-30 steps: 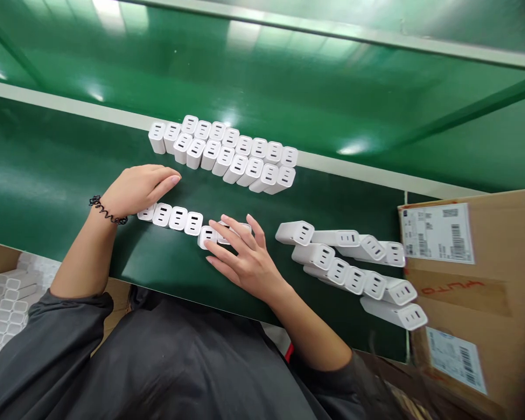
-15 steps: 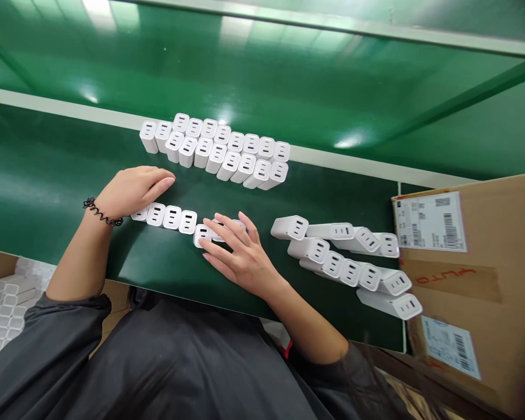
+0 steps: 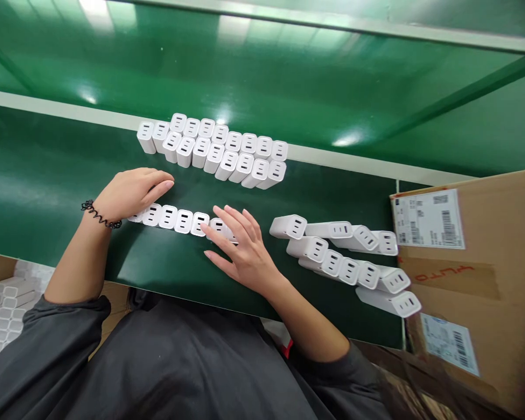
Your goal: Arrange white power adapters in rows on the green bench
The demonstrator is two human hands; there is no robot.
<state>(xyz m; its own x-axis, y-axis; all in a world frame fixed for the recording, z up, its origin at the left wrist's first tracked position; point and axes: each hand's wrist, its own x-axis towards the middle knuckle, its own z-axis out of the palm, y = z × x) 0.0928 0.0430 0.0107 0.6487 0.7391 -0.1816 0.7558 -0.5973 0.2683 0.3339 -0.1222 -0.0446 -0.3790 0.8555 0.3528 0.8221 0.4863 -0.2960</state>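
Observation:
A row of white chargers (image 3: 184,221) stands upright on the green table, slotted ends facing up. My left hand (image 3: 133,189) rests at the row's left end, fingers outstretched and together, partly covering the endmost charger. Over the right end is my right hand (image 3: 240,251), fingers spread. One of its fingertips meets the edge of a white charger (image 3: 200,223), while the other fingers hide parts of the chargers to the right. Neither hand grasps anything.
Two packed rows of chargers (image 3: 214,157) stand near the back edge. More chargers (image 3: 350,271) lean or lie at the right, beside a labelled cardboard box (image 3: 507,233). Many white pieces (image 3: 9,309) are stacked in a box at lower left.
The charger at my right fingertips has shifted back into line against its left neighbour. My right hand has moved slightly away from me and opened wider; my left hand stays nearly still.

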